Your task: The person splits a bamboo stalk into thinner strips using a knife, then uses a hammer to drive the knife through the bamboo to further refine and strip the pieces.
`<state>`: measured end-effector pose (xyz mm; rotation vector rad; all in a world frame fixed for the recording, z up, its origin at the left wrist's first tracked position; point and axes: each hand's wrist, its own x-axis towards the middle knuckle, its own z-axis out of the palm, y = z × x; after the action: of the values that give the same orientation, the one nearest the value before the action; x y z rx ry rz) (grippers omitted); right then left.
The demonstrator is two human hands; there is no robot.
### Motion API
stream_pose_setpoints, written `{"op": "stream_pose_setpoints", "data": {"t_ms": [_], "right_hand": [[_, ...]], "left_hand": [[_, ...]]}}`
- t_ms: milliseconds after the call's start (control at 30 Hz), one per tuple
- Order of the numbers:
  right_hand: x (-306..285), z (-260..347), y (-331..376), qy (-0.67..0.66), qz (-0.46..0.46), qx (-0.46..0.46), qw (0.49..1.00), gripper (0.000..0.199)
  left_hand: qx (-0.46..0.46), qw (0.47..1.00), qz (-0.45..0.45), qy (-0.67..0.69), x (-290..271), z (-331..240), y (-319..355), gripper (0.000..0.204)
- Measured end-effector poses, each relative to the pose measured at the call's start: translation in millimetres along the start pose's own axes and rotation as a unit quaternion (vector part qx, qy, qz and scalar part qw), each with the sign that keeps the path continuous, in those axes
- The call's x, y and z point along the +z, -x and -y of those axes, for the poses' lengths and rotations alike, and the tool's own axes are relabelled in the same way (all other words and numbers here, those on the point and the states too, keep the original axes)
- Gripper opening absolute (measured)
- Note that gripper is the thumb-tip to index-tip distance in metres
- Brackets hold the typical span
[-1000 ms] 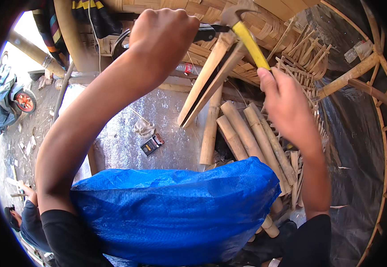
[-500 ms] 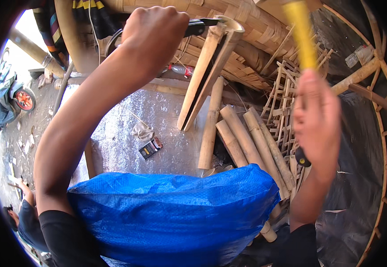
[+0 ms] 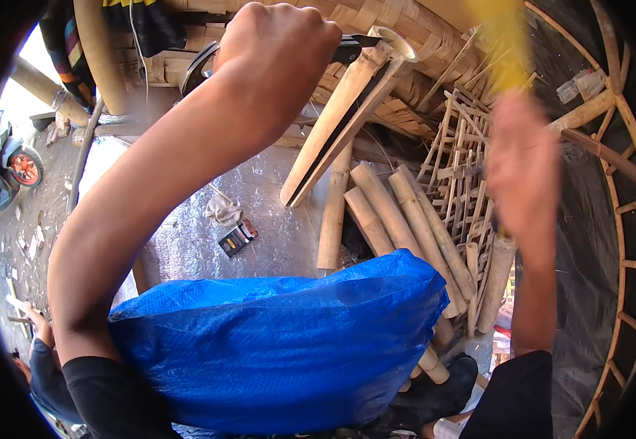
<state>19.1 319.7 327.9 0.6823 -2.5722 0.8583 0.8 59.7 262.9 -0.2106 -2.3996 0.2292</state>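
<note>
My left hand is closed around a black-handled knife; a curved shiny part shows behind the fist. Its narrow blade reaches the top rim of a bamboo tube, which stands tilted and has a long dark gap down its side. My right hand, smeared by motion, is raised on the right around a yellow-handled hammer, whose head I cannot make out. Across my lap lies a blue woven plastic sheet.
Several bamboo lengths lie right of the tube, beside a heap of thin bamboo lattice. A small dark pack and a pale cloth rest on the silvery mat. Far left are a motorbike and another person.
My left hand, the knife and the tube's top have shifted slightly right in the picture. The right hand has risen a little with the hammer. The lap sheet and mat items appear slightly farther left.
</note>
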Motion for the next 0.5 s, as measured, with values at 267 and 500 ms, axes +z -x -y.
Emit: {"op": "stream_pose_setpoints", "data": {"t_ms": [267, 500], "right_hand": [[-15, 23, 12, -0.193, -0.029, 0.103, 0.975, 0.033], [53, -31, 46, -0.021, 0.135, 0.214, 0.967, 0.041]], "left_hand": [[-0.009, 1.000, 0.004, 0.023, 1, 3, -5, 0.006], [0.024, 1.000, 0.000, -0.007, 11, 30, 15, 0.008]]}}
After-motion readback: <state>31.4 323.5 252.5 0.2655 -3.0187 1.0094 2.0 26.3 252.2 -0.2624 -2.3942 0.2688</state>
